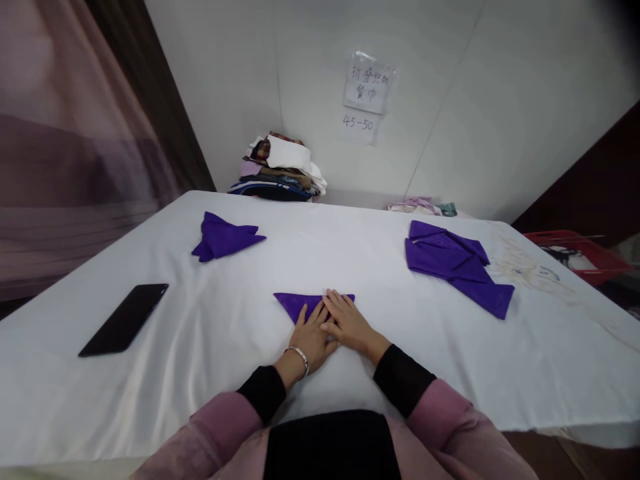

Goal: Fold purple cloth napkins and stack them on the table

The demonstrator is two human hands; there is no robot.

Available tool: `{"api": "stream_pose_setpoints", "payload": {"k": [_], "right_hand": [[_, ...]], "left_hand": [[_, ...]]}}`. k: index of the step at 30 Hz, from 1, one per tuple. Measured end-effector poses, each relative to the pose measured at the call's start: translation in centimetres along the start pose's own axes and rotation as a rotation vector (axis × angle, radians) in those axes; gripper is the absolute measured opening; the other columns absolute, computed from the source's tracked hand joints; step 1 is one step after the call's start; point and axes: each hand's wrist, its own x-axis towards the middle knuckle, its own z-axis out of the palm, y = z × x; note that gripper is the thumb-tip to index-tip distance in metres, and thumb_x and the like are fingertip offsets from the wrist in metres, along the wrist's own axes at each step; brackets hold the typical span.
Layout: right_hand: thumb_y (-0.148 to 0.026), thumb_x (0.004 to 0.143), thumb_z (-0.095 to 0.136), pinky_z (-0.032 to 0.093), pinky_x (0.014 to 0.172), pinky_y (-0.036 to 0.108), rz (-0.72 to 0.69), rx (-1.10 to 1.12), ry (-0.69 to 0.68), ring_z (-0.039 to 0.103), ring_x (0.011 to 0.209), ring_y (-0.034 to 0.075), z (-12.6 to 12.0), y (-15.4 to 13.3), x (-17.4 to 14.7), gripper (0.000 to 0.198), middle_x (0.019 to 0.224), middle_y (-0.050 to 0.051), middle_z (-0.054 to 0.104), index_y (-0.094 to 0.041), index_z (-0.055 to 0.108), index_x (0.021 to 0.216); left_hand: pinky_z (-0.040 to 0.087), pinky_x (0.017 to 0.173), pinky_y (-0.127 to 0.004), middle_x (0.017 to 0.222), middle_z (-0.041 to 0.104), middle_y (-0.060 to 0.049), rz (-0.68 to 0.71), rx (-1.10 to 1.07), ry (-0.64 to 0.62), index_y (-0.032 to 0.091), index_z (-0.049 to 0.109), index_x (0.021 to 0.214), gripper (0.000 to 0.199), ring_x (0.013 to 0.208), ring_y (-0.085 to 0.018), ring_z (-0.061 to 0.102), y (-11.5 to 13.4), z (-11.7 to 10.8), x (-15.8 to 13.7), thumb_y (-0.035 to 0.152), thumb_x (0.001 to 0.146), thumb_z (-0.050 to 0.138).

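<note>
A purple cloth napkin [290, 304], folded into a triangle, lies on the white-covered table in front of me. My left hand [313, 340] rests flat on its lower middle, fingers stretched out and a bracelet at the wrist. My right hand [349, 323] lies flat over the napkin's right side, its fingers straight and its thumb touching the left hand. Both hands press on the cloth without gripping it, and they cover much of its lower and right parts.
Farther left sits a folded purple napkin [225, 239] with pointed ends; a black phone-like slab [125, 320] lies nearer. Several purple napkins [445, 257] overlap at the right. A clothes pile [285, 167] stands behind the table [350, 247], and a red basket [595, 260] is beyond its right edge.
</note>
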Motion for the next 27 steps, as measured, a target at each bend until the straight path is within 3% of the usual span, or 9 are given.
{"api": "stream_pose_setpoints", "payload": {"k": [8, 11, 19, 25, 27], "right_hand": [[-0.056, 0.09, 0.028, 0.012, 0.11, 0.043, 0.001, -0.106, -0.011, 0.01, 0.138, 0.022, 1.0, 1.2, -0.2, 0.069, 0.149, 0.01, 0.018, -0.013, 0.017, 0.144], [-0.056, 0.09, 0.029, 0.014, 0.109, 0.046, -0.027, -0.138, 0.016, 0.013, 0.138, 0.024, 1.5, 1.6, -0.2, 0.067, 0.149, 0.01, 0.019, -0.016, 0.022, 0.143], [-0.06, 0.088, 0.028, 0.014, 0.111, 0.043, -0.023, -0.197, -0.001, 0.011, 0.138, 0.022, 1.3, 1.3, -0.3, 0.072, 0.149, 0.009, 0.018, -0.014, 0.024, 0.142], [-0.057, 0.089, 0.029, 0.015, 0.11, 0.043, -0.027, -0.197, -0.002, 0.011, 0.138, 0.022, 1.2, 1.2, -0.4, 0.069, 0.149, 0.009, 0.018, -0.015, 0.023, 0.143], [-0.057, 0.089, 0.029, 0.015, 0.11, 0.044, -0.032, -0.19, 0.006, 0.012, 0.138, 0.022, 1.2, 1.2, -0.4, 0.068, 0.149, 0.01, 0.019, -0.015, 0.023, 0.143]], "left_hand": [[0.015, 0.111, -0.048, 0.149, 0.025, -0.008, -0.016, -0.103, -0.033, 0.02, 0.02, 0.142, 0.073, 0.137, -0.026, 0.018, -0.3, -1.3, -0.7, 0.058, 0.083, 0.039], [0.018, 0.111, -0.044, 0.148, 0.027, -0.01, -0.131, -0.152, -0.063, 0.016, 0.028, 0.14, 0.07, 0.137, -0.024, 0.019, -2.2, -2.2, -1.3, 0.06, 0.085, 0.031], [0.009, 0.108, -0.057, 0.148, 0.027, -0.006, -0.483, 0.012, -0.019, 0.021, 0.029, 0.14, 0.063, 0.137, -0.026, 0.017, -8.0, -3.1, -3.1, 0.058, 0.088, 0.023], [0.016, 0.108, -0.054, 0.147, 0.029, -0.012, -0.678, 0.023, 0.024, 0.014, 0.036, 0.136, 0.067, 0.137, -0.028, 0.018, -8.8, -4.4, -2.4, 0.058, 0.087, 0.027], [0.016, 0.108, -0.053, 0.147, 0.029, -0.013, -0.662, 0.009, 0.067, 0.013, 0.037, 0.135, 0.065, 0.137, -0.028, 0.018, -7.9, -4.8, -2.0, 0.056, 0.088, 0.028]]}}
